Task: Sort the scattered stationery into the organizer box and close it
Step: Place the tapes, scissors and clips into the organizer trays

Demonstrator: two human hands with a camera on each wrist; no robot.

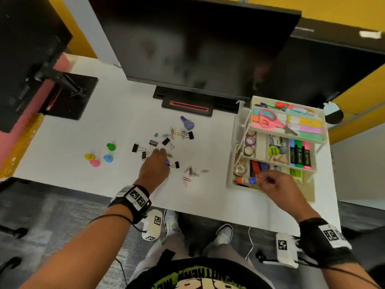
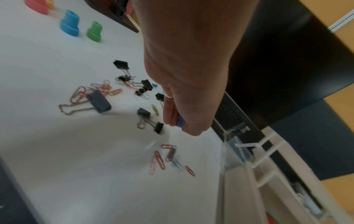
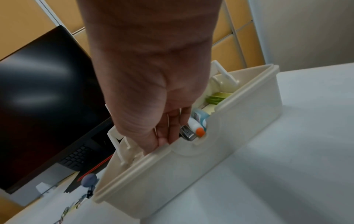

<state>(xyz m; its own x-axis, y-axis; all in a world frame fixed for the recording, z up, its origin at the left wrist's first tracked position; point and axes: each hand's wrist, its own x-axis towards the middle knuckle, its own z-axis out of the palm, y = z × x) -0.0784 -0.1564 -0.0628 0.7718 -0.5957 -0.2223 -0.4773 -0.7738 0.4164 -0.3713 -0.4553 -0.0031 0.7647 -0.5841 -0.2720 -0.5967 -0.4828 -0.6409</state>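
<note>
The cream organizer box (image 1: 231,163) stands open at the table's right, its tiered trays fanned out and filled with scissors (image 1: 270,120), highlighters and tape. My right hand (image 1: 268,181) reaches into the bottom compartment, fingers (image 3: 166,134) straight, beside a metal item and a white glue bottle (image 3: 197,127) that it does not hold. My left hand (image 1: 164,158) hovers over the scattered black binder clips (image 1: 153,142) and pinches a small purple object (image 2: 180,121) between thumb and fingers. Coloured paper clips (image 1: 190,172) lie just right of it.
A purple bottle (image 1: 187,123) and more paper clips lie near the monitor base (image 1: 187,105). Green, blue, yellow and pink pieces (image 1: 108,158) stand at the left. A large dark monitor (image 1: 198,49) overhangs the back. A second black stand (image 1: 68,94) sits far left.
</note>
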